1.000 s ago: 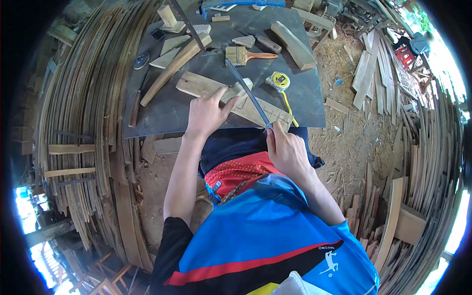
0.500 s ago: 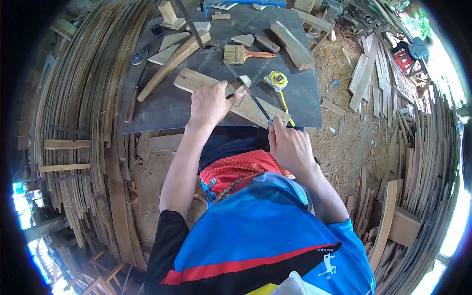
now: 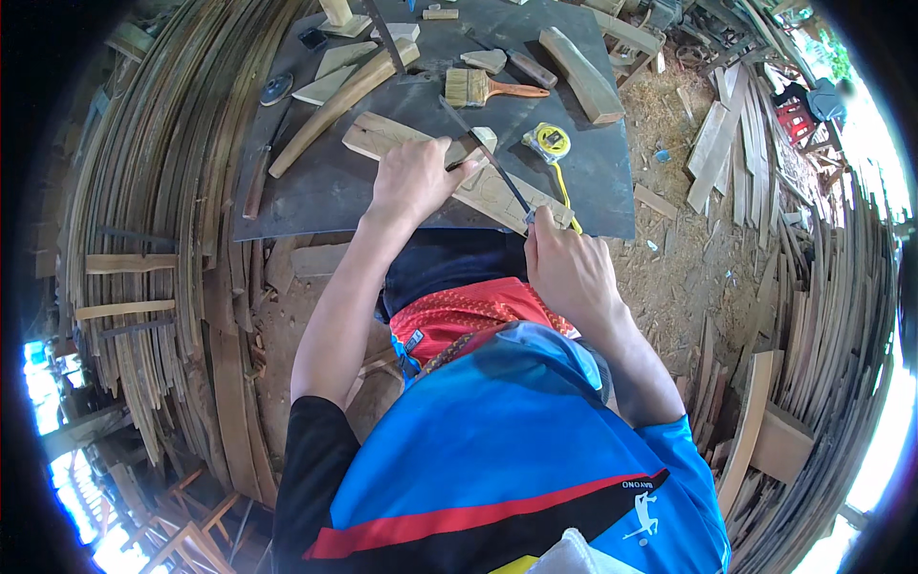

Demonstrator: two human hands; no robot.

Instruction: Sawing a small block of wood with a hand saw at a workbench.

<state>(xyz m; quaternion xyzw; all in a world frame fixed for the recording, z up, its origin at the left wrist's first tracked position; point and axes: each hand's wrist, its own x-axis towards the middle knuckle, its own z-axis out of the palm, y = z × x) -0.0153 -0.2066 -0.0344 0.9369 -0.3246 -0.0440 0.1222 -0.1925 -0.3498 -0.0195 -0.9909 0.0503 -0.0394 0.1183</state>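
Observation:
On the dark tabletop, a pale wooden board [image 3: 375, 135] with pencil-like outlines lies slanted toward the near edge. My left hand [image 3: 411, 176] is closed over its middle, pressing it down, with the thumb toward a small cut wood piece [image 3: 486, 141]. My right hand [image 3: 572, 270], at the near end of the board, is wrapped round the handle of a long, narrow dark file [image 3: 503, 176]. The file's blade crosses above the board and slants away to the left. Most of its handle is hidden in my fist.
Around the board lie a paintbrush [image 3: 469, 87], a yellow tape measure [image 3: 552, 142], a wood block [image 3: 580, 77], a curved wood piece [image 3: 335, 115], a saw blade [image 3: 385, 33] and a chisel-like tool [image 3: 256, 187]. Stacked planks [image 3: 153, 201] line the left side; shavings cover the floor [image 3: 669, 277].
The whole view has shifted slightly, with the table now higher in it. Both hands keep their grips, and the file lies at nearly the same slant across the board.

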